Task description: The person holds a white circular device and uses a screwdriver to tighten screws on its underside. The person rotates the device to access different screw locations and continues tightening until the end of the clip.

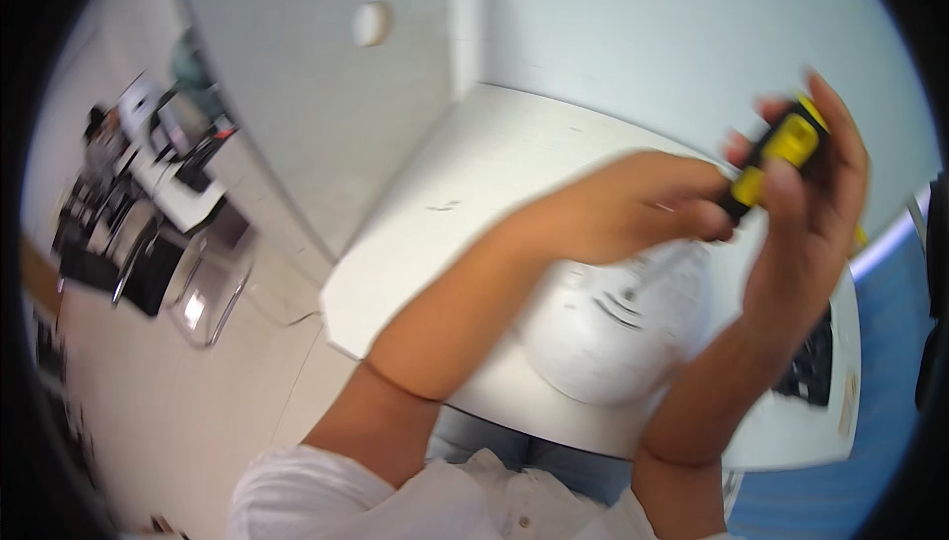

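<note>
Raised over the right side of the white table, my right hand (816, 209) is wrapped round a black-and-yellow tool (791, 141), a stubby handle-like piece whose exact kind I cannot make out through the blur. My left hand (652, 206) reaches in from the left, its fingers closed at the tool's lower end. Beneath both hands stands a white rounded dome-shaped object (583, 342) with dark curved slots and a light stem-like part on top, partly covered by the left hand. Neither hand visibly touches the dome.
The white table (450, 189) meets a pale wall and a grey panel (326, 65) bearing a round white knob (372, 24). A black keyboard-like object (809, 362) lies at the right. Farther left are a chair (203, 293) and a cluttered desk (173, 189).
</note>
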Demonstrator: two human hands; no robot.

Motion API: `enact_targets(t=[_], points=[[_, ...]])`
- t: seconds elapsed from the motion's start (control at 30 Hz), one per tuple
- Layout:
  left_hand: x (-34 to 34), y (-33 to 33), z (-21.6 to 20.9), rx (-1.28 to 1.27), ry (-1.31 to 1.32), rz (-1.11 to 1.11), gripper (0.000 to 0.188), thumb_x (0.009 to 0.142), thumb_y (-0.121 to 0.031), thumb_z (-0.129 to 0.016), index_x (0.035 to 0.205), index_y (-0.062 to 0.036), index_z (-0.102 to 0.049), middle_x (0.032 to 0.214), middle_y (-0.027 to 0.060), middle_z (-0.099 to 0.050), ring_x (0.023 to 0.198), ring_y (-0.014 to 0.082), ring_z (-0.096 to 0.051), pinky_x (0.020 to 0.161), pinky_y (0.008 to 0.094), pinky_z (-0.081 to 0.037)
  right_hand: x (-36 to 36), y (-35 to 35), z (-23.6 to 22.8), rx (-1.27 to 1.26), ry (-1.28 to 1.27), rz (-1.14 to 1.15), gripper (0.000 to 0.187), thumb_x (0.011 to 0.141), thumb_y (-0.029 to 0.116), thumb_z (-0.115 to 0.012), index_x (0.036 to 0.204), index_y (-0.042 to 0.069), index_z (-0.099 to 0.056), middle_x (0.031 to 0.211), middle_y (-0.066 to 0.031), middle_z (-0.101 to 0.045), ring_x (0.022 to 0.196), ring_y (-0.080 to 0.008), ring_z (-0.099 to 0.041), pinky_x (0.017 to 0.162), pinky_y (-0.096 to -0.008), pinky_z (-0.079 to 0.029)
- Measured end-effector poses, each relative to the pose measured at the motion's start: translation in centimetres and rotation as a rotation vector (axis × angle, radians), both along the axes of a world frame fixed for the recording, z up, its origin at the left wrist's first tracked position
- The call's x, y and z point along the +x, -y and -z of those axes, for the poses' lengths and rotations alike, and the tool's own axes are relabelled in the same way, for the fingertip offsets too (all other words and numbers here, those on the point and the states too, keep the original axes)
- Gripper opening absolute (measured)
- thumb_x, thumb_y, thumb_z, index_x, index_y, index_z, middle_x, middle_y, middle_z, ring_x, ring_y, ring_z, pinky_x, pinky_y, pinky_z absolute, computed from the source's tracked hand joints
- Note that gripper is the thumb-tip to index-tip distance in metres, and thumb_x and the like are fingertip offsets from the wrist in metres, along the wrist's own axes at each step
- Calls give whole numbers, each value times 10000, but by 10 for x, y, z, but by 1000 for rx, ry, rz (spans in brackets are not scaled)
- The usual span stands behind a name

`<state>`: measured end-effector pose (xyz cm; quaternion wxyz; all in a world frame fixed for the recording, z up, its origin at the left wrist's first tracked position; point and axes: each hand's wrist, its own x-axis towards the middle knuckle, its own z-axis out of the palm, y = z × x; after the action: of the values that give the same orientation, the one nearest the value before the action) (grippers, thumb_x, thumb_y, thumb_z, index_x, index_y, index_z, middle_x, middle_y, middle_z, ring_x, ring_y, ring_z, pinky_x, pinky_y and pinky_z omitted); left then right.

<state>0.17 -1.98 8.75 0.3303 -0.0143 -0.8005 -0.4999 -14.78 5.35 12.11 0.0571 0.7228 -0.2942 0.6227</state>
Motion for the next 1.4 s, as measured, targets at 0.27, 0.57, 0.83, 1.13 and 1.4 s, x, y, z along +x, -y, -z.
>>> enact_targets(t=[0.27, 0.57, 0.83, 1.13, 1.4], points=[[-9, -17, 4, -137, -81, -318, 188, 809, -170, -706, 857, -29, -591, 823, 94, -646, 788, 240, -615, 708, 359, -462, 14, -8, 5, 58, 127, 354, 381, 956, 151, -473, 1325, 54, -465, 1205, -206, -554, 1058, -277, -620, 926, -385, -506], [-4, 1, 9, 171, -105, 212, 174, 828, -116, -667, 966, -17, -628, 902, 76, -678, 868, 189, -609, 805, 319, -465, -13, -9, 8, 147, 115, -23, 433, 979, 319, -455, 1342, 84, -446, 1137, -165, -569, 954, -230, -631, 839, -354, -543], [-9, -29, 0, -229, -36, -442, 244, 783, -248, -719, 848, -41, -606, 783, 111, -639, 733, 295, -606, 659, 363, -447, 0, -11, 6, -3, 119, 647, 386, 944, 340, -543, 1253, 110, -564, 1150, -121, -567, 1015, -228, -592, 812, -344, -549], [3, 1, 1, 8, -20, 112, 106, 927, -130, -562, 970, -88, -649, 947, 55, -669, 976, 168, -597, 899, 314, -441, 8, -11, -1, 103, 57, -14, 510, 961, 357, -415, 1379, 67, -431, 1116, -184, -589, 1011, -247, -612, 861, -381, -523], [1, 2, 2, 125, -41, 180, 209, 949, -160, -540, 1079, -7, -598, 1032, 68, -639, 1024, 144, -574, 936, 304, -430, -9, -5, -3, 57, -130, 34, 418, 998, 228, -399, 1376, 51, -406, 1132, -178, -555, 957, -215, -615, 790, -317, -536]])
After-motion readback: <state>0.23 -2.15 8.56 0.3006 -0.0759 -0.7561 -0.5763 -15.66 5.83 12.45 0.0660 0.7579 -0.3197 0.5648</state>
